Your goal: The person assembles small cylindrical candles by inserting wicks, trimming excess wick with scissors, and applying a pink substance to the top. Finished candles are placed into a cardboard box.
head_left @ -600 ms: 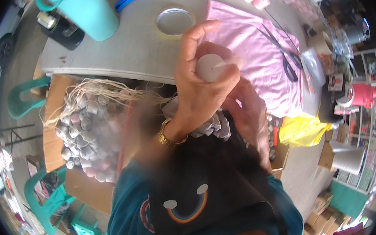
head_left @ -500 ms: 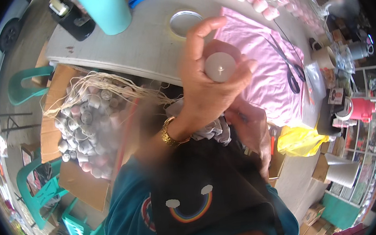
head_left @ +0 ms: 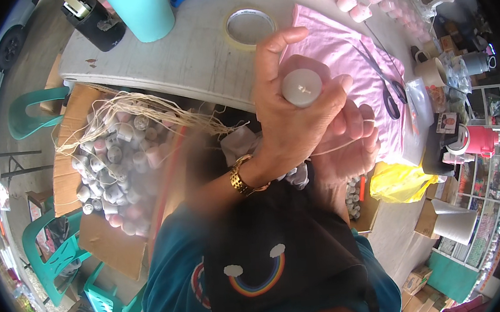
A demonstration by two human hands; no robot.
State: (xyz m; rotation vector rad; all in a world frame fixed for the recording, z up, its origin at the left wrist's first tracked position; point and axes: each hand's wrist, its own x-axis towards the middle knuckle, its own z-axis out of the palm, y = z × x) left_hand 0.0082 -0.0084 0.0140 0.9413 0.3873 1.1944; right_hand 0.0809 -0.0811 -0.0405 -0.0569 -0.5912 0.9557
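Observation:
My left hand (head_left: 289,123), with a gold band at the wrist, is closed round a short, pale pink votive candle (head_left: 302,88). The candle's flat white end, with a small nub of wick in its middle, faces up. Just below and to the right, my right hand (head_left: 346,162) has its fingers curled in, palm up. A thin off-white wick string (head_left: 341,146) runs across those fingers and appears gripped by them. Part of the right hand is hidden behind the left. Crumpled grey cloth (head_left: 298,177) shows under my wrists.
At left, a cardboard box (head_left: 75,165) holds many small candles, with loose wick strings (head_left: 133,115) over it. On the table (head_left: 153,69) are a tape roll (head_left: 227,28), pink cloth (head_left: 356,81), black scissors (head_left: 391,99), a teal tumbler (head_left: 142,14) and pink candles (head_left: 344,5).
Both hands have shifted slightly right, the left still holding the candle. My right hand has turned out from behind it, its fingers now showing with the wick string across them.

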